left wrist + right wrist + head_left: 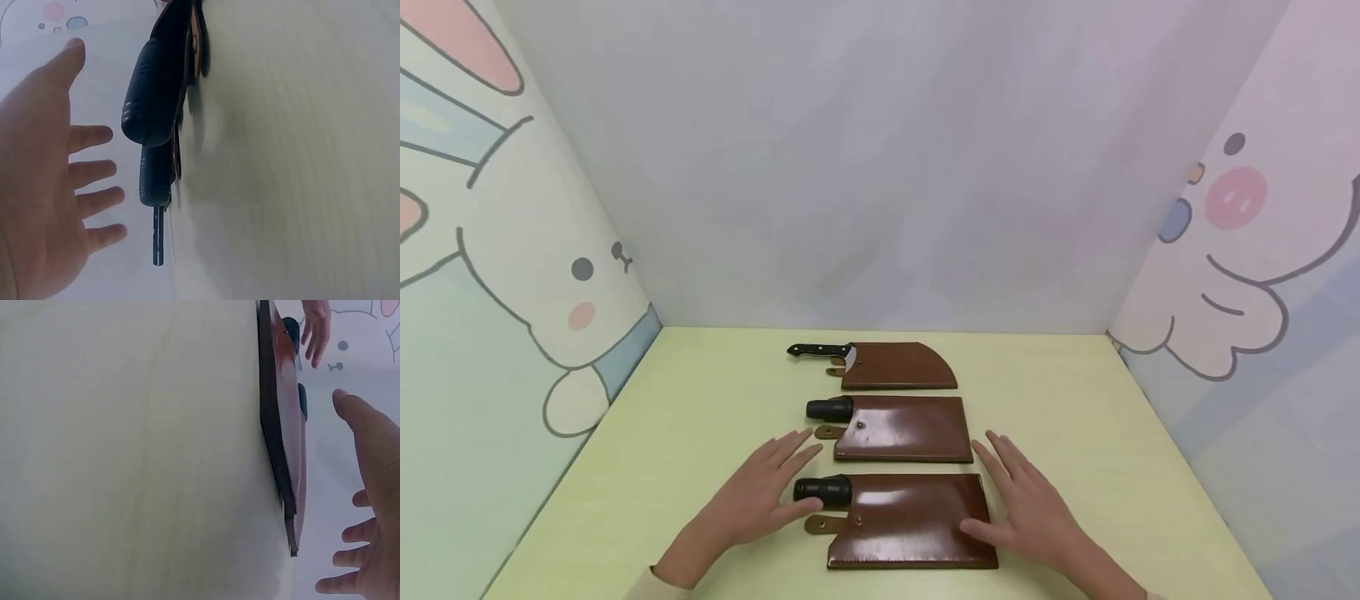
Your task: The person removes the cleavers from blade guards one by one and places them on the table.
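Note:
Three knives lie in a column on the table, each in a brown leather sheath, handles to the left. The nearest knife has a thick black handle (822, 492) and a broad, glossy sheath (917, 525). A similar sheath (910, 429) with a black handle (830, 409) is in the middle. The farthest is a cleaver with a riveted black handle (820, 350) in a curved sheath (898, 367). My left hand (752, 500) is beside the nearest handle, fingers spread, holding nothing. My right hand (1037, 508), also spread and holding nothing, is at that sheath's right end, its thumb overlapping it in the head view.
The pale yellow table (700, 392) has a grey wall (880, 167) behind it. Side walls bear a cartoon rabbit (550, 275) on the left and a pink-nosed cartoon animal (1285, 242) on the right. Snap straps (825, 524) stick out from the sheaths.

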A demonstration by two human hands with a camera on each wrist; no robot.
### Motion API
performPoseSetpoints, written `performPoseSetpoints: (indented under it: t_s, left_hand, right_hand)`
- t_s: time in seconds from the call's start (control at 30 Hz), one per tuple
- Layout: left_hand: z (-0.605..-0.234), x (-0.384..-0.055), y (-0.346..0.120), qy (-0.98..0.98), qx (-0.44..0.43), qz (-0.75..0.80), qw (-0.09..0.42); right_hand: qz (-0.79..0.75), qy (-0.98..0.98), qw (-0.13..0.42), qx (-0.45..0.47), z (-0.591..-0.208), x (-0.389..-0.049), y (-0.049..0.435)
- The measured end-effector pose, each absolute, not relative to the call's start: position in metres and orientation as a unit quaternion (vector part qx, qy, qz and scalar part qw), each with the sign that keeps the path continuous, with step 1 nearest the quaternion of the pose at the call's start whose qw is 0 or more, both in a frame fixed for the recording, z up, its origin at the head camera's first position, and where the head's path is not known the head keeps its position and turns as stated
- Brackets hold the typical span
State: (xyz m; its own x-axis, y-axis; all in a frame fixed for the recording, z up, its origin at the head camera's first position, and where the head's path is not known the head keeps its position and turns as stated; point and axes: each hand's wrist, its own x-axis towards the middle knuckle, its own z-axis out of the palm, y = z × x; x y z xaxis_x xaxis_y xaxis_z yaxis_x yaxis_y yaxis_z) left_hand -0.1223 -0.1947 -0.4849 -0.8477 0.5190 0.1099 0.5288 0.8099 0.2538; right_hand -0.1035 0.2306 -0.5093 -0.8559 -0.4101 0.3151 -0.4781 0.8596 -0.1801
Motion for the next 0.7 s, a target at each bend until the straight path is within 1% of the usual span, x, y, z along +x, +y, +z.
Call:
performPoseSetpoints:
  t_s: [0.07,0.27,0.37,0.5,0.7]
  left_hand:
    - [-0.485,-0.123,-0.194,-0.948,-0.281,-0.151,0.000]
    - [-0.486,-0.127,-0.190,-0.940,-0.297,-0.166,-0.012]
    - [-0.486,-0.129,-0.188,-0.938,-0.294,-0.180,-0.037]
    - [-0.488,-0.134,-0.187,-0.931,-0.294,-0.204,-0.073]
    - [-0.498,-0.139,-0.186,-0.921,-0.305,-0.226,-0.085]
  right_hand:
    - [0.133,-0.953,0.124,0.242,-0.512,-0.102,0.229]
    - [0.141,-0.949,0.104,0.261,-0.520,-0.098,0.225]
    - [0.140,-0.950,0.093,0.264,-0.522,-0.096,0.224]
    - [0.135,-0.951,0.066,0.269,-0.523,-0.094,0.224]
    - [0.127,-0.952,0.021,0.276,-0.523,-0.095,0.224]
